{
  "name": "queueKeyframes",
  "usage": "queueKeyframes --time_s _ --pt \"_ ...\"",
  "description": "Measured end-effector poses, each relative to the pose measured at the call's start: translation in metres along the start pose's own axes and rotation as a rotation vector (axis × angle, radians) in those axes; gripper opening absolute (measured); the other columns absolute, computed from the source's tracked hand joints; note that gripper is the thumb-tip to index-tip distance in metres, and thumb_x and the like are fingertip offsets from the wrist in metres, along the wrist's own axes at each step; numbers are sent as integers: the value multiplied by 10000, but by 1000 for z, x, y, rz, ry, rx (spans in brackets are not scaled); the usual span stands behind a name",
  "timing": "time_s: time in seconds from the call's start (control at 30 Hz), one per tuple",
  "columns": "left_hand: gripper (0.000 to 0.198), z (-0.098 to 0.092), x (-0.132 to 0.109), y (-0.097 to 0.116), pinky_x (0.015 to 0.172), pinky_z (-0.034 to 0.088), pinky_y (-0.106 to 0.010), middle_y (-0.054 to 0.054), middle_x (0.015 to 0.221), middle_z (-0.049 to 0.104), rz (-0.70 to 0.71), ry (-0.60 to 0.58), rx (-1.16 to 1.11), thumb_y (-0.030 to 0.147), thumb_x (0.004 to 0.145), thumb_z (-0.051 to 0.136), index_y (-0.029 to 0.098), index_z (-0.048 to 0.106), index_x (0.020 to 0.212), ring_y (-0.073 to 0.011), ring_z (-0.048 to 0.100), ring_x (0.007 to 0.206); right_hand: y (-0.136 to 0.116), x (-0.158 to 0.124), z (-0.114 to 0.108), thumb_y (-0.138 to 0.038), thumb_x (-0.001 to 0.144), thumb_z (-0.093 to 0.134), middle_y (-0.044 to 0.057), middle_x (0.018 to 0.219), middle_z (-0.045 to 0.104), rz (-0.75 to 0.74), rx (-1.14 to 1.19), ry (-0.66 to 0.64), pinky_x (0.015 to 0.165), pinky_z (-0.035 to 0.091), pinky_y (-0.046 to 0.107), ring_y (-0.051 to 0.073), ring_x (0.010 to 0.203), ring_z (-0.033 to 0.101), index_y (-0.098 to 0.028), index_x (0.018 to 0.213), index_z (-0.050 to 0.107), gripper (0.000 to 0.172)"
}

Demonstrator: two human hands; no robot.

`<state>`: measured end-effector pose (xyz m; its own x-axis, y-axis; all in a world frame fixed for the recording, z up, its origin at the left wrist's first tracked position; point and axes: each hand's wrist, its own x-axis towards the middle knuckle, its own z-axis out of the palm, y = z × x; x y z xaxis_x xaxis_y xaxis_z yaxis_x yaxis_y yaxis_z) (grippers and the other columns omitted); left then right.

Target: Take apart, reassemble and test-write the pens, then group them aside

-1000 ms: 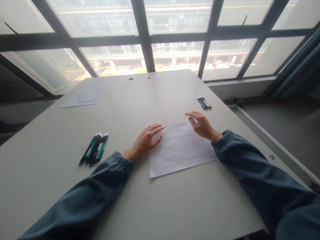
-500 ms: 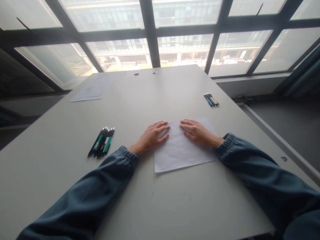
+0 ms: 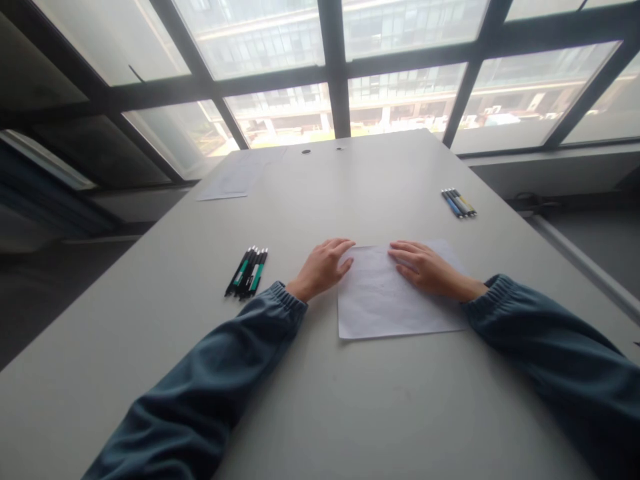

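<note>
A white sheet of paper (image 3: 395,303) lies in front of me on the white table (image 3: 310,413). My left hand (image 3: 327,263) is at the sheet's upper left edge, thumb and fingers apart, holding nothing. Flat on the upper right part of the sheet rests my right hand (image 3: 425,265), its fingers spread and nothing in it. Several black pens with green labels (image 3: 247,272) lie side by side to the left of my left hand. Farther off at the right is a row of several pens (image 3: 459,203) with blue, grey and yellow parts.
More white paper (image 3: 235,179) lies at the table's far left corner. Two small dark round spots are near the far edge. Beyond the table stand large windows with dark frames (image 3: 336,73). A pale rail runs along the floor at the right.
The view has turned to the left, so the table and pens appear farther right. My left hand's fingers have drawn slightly together and toward the sheet's edge. My right hand stays on the sheet.
</note>
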<state>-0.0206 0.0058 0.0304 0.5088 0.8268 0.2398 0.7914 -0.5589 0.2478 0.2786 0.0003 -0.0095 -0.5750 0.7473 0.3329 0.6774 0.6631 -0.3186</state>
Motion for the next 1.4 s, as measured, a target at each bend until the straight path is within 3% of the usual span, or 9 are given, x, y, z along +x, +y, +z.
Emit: queueKeyframes --time_s 0.13,0.23,0.3,0.43,0.57,0.67,0.8,1.2,1.4 --pt "452 -36 0 -27 1131 428 -380 -86 1383 641 -130 -149 47 412 963 531 211 611 1359 -254 588 1285 3 -1 2 -284 969 530 111 1476 571 -8 14 4 1160 431 535 307 1386 514 -229 1418 575 455" --pt "547 -73 -2 -66 1103 444 -341 -85 1393 641 -287 -359 6 503 902 609 219 608 1370 -254 606 1269 4 -1 3 -302 971 523 117 1458 587 -12 15 18 1148 443 540 312 1375 526 -229 1410 584 448" --pt "603 -99 -7 -94 999 505 -297 -80 1354 670 -437 -415 -23 504 847 672 237 599 1383 -240 659 1183 3 -1 4 -319 978 513 123 1456 588 -14 9 12 1149 442 540 315 1370 530 -217 1403 591 444" --pt "575 -135 -23 -146 821 547 -249 -80 1206 743 -681 -323 -11 419 746 775 234 668 1279 -211 719 992 3 -2 6 -324 976 510 127 1443 599 -19 -1 21 1132 459 542 321 1356 544 -214 1391 599 439" --pt "324 -140 -40 -177 687 558 -278 -137 916 774 -929 -201 -137 250 645 827 140 734 935 -207 717 740 4 -3 10 -344 976 508 125 1438 602 -3 -20 42 1111 477 558 332 1337 562 -237 1397 596 444" --pt "207 -134 -47 -182 664 557 -285 -97 673 720 -1073 -181 -244 171 590 841 135 686 722 -196 692 655 4 -4 10 -348 966 519 127 1439 598 -2 -17 45 1088 495 566 339 1301 589 -250 1405 591 456" --pt "217 -127 -47 -176 683 559 -284 -57 580 675 -1128 -193 -326 135 538 851 148 650 619 -180 668 621 3 -5 9 -347 966 520 131 1445 584 10 -11 45 1082 496 564 340 1290 590 -249 1428 562 474" --pt "191 -116 -48 -184 708 576 -279 -44 594 674 -1117 -182 -349 97 511 830 165 669 589 -199 702 672 1 -2 6 -302 950 542 128 1360 615 -30 -5 143 1083 487 563 334 1263 580 -253 1405 559 458" --pt "141 -138 -43 -174 674 571 -268 -68 666 705 -1018 -58 -257 93 514 799 135 697 601 -200 686 715 3 -2 6 -295 940 548 136 1363 603 0 -23 207 1094 473 587 352 1291 551 -247 1378 588 442"
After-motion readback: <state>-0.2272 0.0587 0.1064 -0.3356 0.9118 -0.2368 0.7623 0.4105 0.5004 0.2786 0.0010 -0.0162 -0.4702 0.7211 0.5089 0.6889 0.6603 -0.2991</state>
